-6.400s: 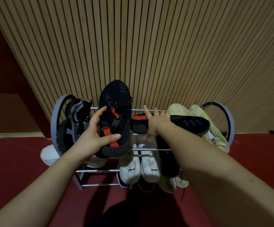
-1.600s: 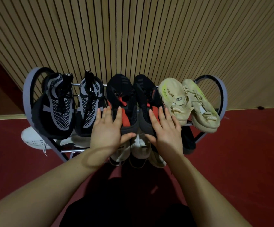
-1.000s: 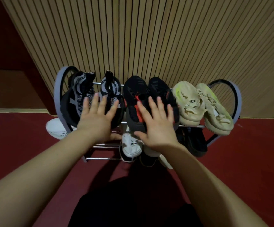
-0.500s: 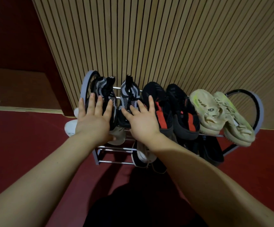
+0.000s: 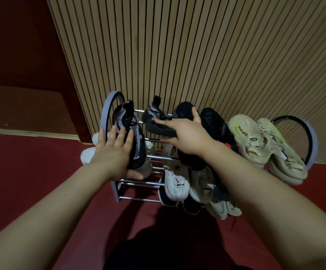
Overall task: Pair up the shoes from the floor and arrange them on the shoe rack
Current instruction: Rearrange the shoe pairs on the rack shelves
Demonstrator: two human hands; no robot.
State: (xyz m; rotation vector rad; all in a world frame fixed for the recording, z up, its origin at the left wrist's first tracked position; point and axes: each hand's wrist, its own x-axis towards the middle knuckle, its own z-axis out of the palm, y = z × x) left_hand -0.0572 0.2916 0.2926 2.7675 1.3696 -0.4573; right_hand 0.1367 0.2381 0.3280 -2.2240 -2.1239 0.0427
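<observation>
In the head view, the left hand (image 5: 112, 152) is laid flat on a grey-and-black knit shoe (image 5: 131, 131). Its fingers are straight and spread over the upper, and its thumb can be seen under the toe. This shoe rests on the top tier of the shoe rack (image 5: 116, 191), at the end nearest this hand, with its toe pointed back toward the wrist.

The right hand (image 5: 185, 137) is wrapped around a second knit shoe (image 5: 155, 121), which is tipped on its side above the top bars, just beside the left hand's fingertips. The forefinger is stretched along the shoe's side, the other fingers are curled beneath it, and the thumb is raised against the nearer shoe of a black pair with red marks (image 5: 214, 123). That pair is set directly behind and outward of this hand.

Further out from the right hand, a cream pair (image 5: 255, 143) is placed at the far end of the top tier. Below the right wrist, white shoes (image 5: 175, 182) are seen on a lower tier. More pale shoes are crowded beside them but are partly hidden by the forearm. Outward of the left hand, a white shoe (image 5: 88, 154) shows at the rack's end. A slatted wooden wall (image 5: 177, 55) stands behind the rack and a red floor (image 5: 31, 172) lies under it.
</observation>
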